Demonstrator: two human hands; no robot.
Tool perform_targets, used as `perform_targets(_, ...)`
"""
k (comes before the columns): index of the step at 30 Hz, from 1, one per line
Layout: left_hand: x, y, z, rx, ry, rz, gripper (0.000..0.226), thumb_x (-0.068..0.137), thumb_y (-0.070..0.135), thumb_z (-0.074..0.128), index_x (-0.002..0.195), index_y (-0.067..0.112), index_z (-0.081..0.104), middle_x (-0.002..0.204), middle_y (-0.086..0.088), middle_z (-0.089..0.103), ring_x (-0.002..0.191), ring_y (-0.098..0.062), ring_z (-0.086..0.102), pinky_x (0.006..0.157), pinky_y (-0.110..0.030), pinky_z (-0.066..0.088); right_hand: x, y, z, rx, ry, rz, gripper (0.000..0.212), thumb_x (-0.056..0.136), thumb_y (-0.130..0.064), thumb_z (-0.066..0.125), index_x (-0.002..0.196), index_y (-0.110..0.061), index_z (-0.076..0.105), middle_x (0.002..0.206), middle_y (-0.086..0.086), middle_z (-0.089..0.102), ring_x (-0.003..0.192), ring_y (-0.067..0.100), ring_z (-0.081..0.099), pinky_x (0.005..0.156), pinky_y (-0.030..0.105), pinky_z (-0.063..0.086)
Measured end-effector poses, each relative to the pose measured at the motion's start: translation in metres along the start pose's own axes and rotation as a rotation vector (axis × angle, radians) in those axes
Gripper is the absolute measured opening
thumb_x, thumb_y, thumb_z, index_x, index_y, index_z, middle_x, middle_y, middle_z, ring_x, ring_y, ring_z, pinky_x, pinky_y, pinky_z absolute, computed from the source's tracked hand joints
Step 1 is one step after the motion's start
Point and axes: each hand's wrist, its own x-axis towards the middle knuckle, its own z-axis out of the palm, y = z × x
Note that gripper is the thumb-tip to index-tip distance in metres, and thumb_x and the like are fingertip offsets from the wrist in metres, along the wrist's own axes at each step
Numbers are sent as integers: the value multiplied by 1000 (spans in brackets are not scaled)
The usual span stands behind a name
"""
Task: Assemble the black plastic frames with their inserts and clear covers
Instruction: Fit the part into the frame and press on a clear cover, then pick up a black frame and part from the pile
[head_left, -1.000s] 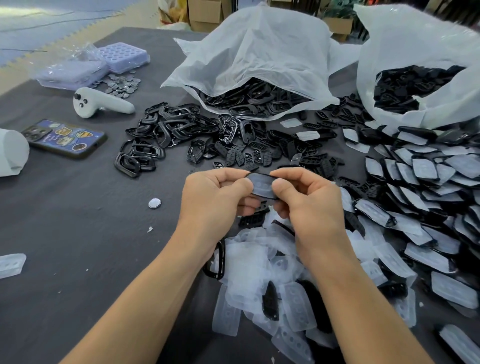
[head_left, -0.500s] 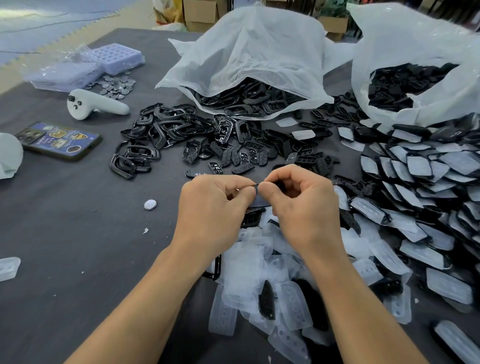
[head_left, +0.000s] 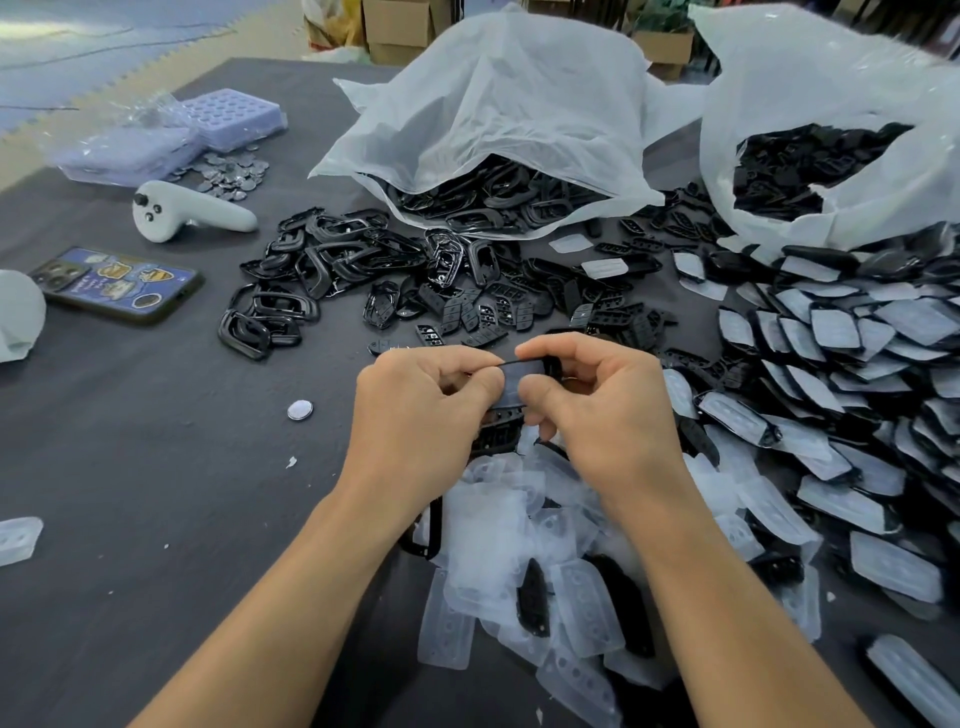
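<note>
- Your left hand (head_left: 421, 415) and right hand (head_left: 597, 415) meet over the middle of the table (head_left: 130, 467). Both forearms come in from 6 o'clock, knuckles up, and the two thumbs nearly touch.
- Left hand: the thumb and forefinger pinch the left end of the frame (head_left: 522, 376). The other fingers are curled under the palm.
- Right hand: the forefinger hooks over the frame's far edge and the thumb presses on its near face. The remaining fingers are curled below; I cannot tell whether they touch the part.
- The frame is held in the air between your hands, above the near pile. Its long axis runs about 9 to 3 o'clock. The pale face tilts towards you and the thin black far edge is uppermost.
- Directly under your wrists, at 6 o'clock, is a heap of clear covers (head_left: 498, 530) with a few black parts mixed in.
- At 12 o'clock the small black inserts (head_left: 478, 312) are scattered, and beyond them is an open white bag (head_left: 509, 114) of black parts.
- At 10 to 11 o'clock lie the loose frames (head_left: 311, 270).
- At 2 to 4 o'clock is a wide spread of covered pieces (head_left: 841, 332), packed close, with a second bag (head_left: 831, 104) behind it.
- Bare cloth lies from 7 to 9 o'clock, holding one round disc (head_left: 300, 409) near your left hand.
- Further out at 10 o'clock are a phone (head_left: 117, 283) and a white controller (head_left: 192, 210).
</note>
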Motion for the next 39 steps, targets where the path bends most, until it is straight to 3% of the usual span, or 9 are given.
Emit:
perform_targets(5,4,-1,0,-194,-166,-140,29,91,2,69,91,28,83,65,-3,75,51,-11,62,51,-22,50,4,2,-6,62,21,32,33,85,9,71,90,-23,80,65,3,72,53,17,61,50,22,50)
perform_targets(10,6,-1,0,-253,-101,-212,33,85,-6,69,83,22,85,64,-11,74,46,-17,60,45,-22,47,0,-3,-4,-7,7,8,29,81,2,73,90,-24,79,65,1,72,53,17,63,50,28,53)
perform_targets(15,5,-4,2,-196,-83,-180,33,83,-1,68,85,28,84,64,-4,75,47,-13,61,48,-23,49,-7,-5,-6,-349,-27,-123,41,70,-7,85,101,-34,76,67,-15,70,57,4,64,55,10,44)
perform_targets(19,3,-6,2,-222,-40,-158,18,77,32,72,91,35,83,72,3,78,59,-14,72,53,-20,51,-2,-9,-20,-459,0,-132,35,70,-19,88,101,-32,79,67,-32,67,62,-4,65,60,7,46)
perform_targets(24,6,-8,-3,-170,7,-122,16,77,32,74,87,40,82,81,10,80,75,-8,75,71,-25,55,12,-12,-76,-495,402,18,48,79,-30,83,125,-33,70,104,-22,75,98,-9,68,79,10,54)
perform_targets(27,5,-11,-1,21,23,-66,23,82,19,76,90,40,81,83,23,77,80,6,71,73,-7,49,14,-11,-95,-647,578,210,79,87,-38,77,156,-24,41,152,4,53,141,21,48,115,41,40)
perform_targets(30,6,-11,3,266,-34,46,32,84,15,75,104,39,79,111,27,72,107,14,59,92,8,29,10,-10,-72,-747,436,96,72,88,-27,77,152,-21,45,146,3,54,131,15,47,111,36,38)
perform_targets(33,8,-13,5,459,-189,138,32,91,18,68,119,32,78,137,18,64,137,0,44,112,-8,21,10,-6,-37,-877,220,-88,52,94,-18,68,144,-21,56,140,-2,60,126,10,46,115,35,29)
perform_targets(39,10,-24,2,432,-100,125,29,89,38,70,118,39,77,125,20,71,120,-3,59,98,-20,38,14,13,-14,-1076,-53,-128,37,99,-29,57,136,-22,62,138,-1,62,135,18,47,126,39,7)
